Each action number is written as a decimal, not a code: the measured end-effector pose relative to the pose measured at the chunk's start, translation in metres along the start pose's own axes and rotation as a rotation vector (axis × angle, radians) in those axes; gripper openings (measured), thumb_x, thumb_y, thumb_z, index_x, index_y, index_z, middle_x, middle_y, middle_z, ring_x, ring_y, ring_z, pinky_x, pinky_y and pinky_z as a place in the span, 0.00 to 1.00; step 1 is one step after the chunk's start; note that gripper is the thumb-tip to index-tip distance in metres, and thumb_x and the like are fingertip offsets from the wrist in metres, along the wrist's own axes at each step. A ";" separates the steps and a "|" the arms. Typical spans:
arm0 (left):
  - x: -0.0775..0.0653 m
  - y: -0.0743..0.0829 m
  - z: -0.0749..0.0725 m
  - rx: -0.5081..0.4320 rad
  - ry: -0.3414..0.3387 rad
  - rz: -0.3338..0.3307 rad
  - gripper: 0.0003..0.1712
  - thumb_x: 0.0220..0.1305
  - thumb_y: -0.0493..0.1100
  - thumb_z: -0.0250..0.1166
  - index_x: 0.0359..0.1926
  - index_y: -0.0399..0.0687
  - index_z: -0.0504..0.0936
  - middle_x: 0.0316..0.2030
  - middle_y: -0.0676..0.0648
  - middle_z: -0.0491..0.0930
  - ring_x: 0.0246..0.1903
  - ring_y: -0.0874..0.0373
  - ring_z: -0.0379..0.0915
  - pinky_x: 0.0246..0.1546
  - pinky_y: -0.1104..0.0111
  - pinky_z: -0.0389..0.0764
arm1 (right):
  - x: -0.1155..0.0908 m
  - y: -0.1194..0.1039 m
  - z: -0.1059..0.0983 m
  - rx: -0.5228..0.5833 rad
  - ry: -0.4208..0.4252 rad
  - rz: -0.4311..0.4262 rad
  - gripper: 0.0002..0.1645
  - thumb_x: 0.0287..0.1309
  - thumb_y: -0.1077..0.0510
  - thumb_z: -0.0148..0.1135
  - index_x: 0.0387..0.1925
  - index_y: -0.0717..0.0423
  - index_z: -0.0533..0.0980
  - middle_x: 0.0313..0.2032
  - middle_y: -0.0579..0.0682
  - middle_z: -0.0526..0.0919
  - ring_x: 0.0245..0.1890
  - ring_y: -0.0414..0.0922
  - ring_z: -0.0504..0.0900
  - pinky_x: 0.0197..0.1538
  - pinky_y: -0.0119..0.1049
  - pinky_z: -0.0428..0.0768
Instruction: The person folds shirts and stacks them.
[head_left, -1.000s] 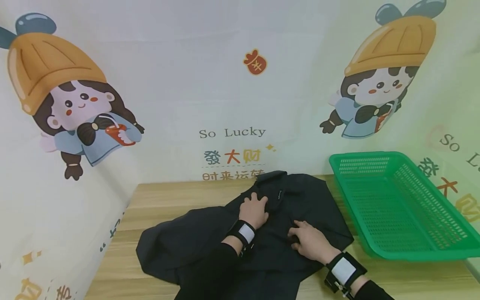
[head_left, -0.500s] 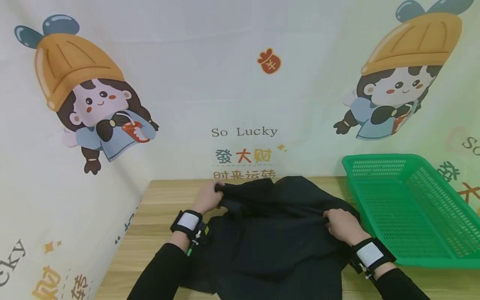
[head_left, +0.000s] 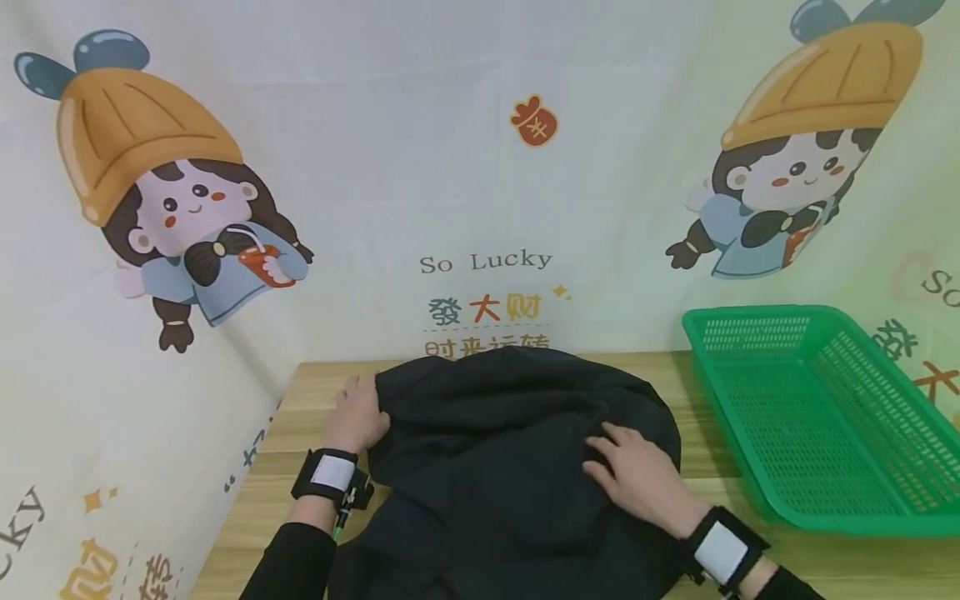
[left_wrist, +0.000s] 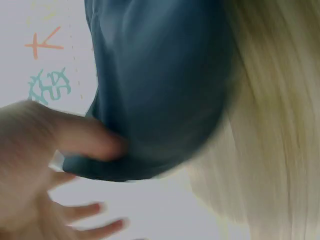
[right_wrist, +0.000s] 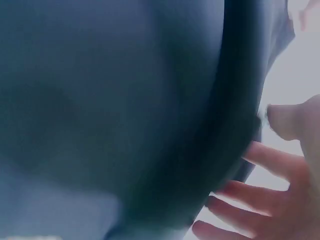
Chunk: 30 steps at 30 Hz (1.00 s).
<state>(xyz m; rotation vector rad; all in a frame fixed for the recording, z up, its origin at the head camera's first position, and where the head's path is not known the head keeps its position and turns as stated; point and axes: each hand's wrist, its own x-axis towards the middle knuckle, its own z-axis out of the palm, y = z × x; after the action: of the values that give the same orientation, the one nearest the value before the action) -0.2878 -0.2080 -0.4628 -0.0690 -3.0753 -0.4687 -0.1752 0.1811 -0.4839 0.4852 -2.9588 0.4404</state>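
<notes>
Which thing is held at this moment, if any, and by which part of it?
The left hand holds the black fabric garment by its left edge; the right hand, fingers spread, grips nothing.

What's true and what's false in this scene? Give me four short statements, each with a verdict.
1. The green plastic basket stands right of the black garment. True.
2. The left hand is inside the basket. False: the left hand is at the garment's left edge.
3. The right hand is a clenched fist. False: the right hand has its fingers spread.
4. "So Lucky" is printed on the backdrop. True.
</notes>
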 end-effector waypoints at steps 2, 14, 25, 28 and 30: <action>-0.004 0.011 0.003 0.046 0.046 0.123 0.43 0.58 0.39 0.66 0.72 0.37 0.60 0.71 0.25 0.56 0.69 0.26 0.54 0.62 0.32 0.64 | -0.014 -0.017 0.006 0.055 -0.086 -0.046 0.30 0.64 0.37 0.59 0.59 0.50 0.78 0.62 0.62 0.76 0.59 0.61 0.77 0.54 0.58 0.79; -0.016 0.013 0.045 0.002 -0.509 0.283 0.46 0.57 0.58 0.71 0.73 0.51 0.64 0.78 0.36 0.49 0.75 0.30 0.46 0.68 0.35 0.60 | -0.023 -0.002 0.029 0.087 -0.572 0.029 0.56 0.47 0.30 0.69 0.75 0.39 0.60 0.77 0.59 0.55 0.76 0.65 0.54 0.60 0.74 0.67; -0.049 0.009 0.034 0.224 -0.465 0.198 0.43 0.55 0.52 0.73 0.71 0.52 0.68 0.74 0.34 0.55 0.67 0.30 0.61 0.57 0.38 0.75 | 0.005 0.077 -0.008 -0.006 -0.458 -0.070 0.42 0.49 0.66 0.73 0.67 0.48 0.71 0.71 0.74 0.60 0.70 0.77 0.56 0.59 0.79 0.62; -0.058 0.014 0.032 0.265 -0.455 0.175 0.42 0.54 0.52 0.74 0.69 0.50 0.70 0.71 0.33 0.61 0.62 0.30 0.66 0.53 0.40 0.77 | 0.016 0.087 -0.005 -0.130 -0.351 -0.054 0.41 0.50 0.73 0.65 0.67 0.47 0.72 0.69 0.74 0.64 0.68 0.76 0.61 0.59 0.76 0.66; -0.065 0.019 0.031 0.300 -0.446 0.162 0.40 0.54 0.51 0.74 0.67 0.49 0.72 0.65 0.33 0.67 0.54 0.33 0.73 0.50 0.43 0.80 | 0.023 0.090 0.000 -0.220 -0.276 -0.041 0.39 0.53 0.73 0.63 0.66 0.46 0.73 0.67 0.73 0.66 0.68 0.74 0.64 0.59 0.74 0.68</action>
<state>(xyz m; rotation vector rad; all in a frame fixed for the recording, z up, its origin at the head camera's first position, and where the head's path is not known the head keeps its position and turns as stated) -0.2229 -0.1830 -0.4886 -0.4700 -3.4873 0.0269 -0.2262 0.2564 -0.5045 0.6233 -3.1990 0.0421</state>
